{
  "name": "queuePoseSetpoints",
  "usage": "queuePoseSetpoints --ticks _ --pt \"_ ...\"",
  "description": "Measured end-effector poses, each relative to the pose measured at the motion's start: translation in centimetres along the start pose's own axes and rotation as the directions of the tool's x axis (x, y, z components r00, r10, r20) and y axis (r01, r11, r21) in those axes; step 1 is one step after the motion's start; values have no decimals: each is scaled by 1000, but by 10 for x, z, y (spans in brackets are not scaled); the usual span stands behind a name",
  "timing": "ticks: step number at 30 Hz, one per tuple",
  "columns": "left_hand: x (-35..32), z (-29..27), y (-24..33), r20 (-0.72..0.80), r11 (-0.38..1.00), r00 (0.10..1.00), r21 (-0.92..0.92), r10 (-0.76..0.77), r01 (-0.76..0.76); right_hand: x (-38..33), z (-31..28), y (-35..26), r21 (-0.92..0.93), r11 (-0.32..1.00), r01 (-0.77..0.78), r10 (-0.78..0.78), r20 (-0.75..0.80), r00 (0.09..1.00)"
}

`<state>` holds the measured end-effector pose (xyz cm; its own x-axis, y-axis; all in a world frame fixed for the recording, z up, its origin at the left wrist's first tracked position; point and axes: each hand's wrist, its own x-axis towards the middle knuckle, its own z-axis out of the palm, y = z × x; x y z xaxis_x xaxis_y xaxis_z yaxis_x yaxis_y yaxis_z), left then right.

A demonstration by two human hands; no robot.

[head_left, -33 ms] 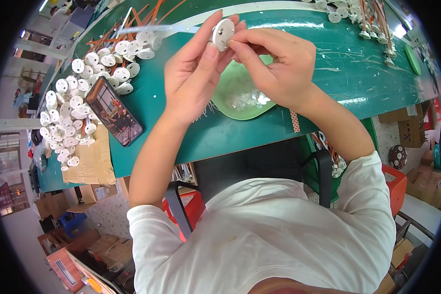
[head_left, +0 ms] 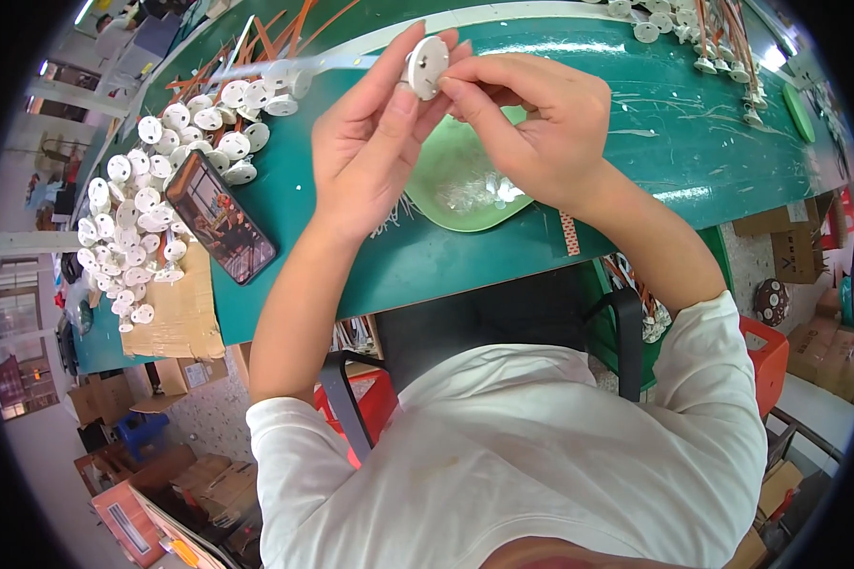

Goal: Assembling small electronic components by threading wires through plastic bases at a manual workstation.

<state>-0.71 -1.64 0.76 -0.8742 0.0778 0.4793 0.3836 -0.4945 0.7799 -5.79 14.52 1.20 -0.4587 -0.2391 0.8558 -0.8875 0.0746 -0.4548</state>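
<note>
White disc [head_left: 428,66]: held above the green surface [head_left: 273,180], face turned right, between both hands.
Left hand [head_left: 368,142]: half curled, holding disc between thumb and fingers.
Right hand [head_left: 539,123]: pinched, thumb to forefinger, at disc's lower rim; contents hidden.
Green tray [head_left: 470,227]: set near surface's near edge.
Phone [head_left: 220,218]: resting toward surface's near-left corner.

I have the bare left hand [head_left: 370,152] raised, palm facing inward, fingers [head_left: 396,52] stretching forward and thumb [head_left: 392,121] bent toward them. Just to its right, the bare right hand [head_left: 546,123] holds thumb and forefinger in a pinch. The bare left forearm [head_left: 302,303] and bare right forearm [head_left: 650,232] slant back and outward from the hands.
</note>
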Motion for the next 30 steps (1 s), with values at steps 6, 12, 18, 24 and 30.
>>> queuePoseSetpoints --ticks 6,12,18,24,30 --pt "1 -6 1 -5 975 995 200 95 -92 2 -7 -2 67 998 -17 15 28 999" --pt "-2 -15 1 -9 920 993 379 115 -103 4 -12 1 -72 975 209 -207 36 978" --pt "-2 -7 1 4 892 989 430 150 -137 4 -12 0 -118 949 292 -292 19 956" --pt "-6 -16 -2 4 891 989 434 145 -132 2 -9 -2 -112 951 288 -289 9 957" --pt "-1 -10 1 -53 915 986 384 161 -128 4 -2 -2 -39 980 197 -198 -16 980"
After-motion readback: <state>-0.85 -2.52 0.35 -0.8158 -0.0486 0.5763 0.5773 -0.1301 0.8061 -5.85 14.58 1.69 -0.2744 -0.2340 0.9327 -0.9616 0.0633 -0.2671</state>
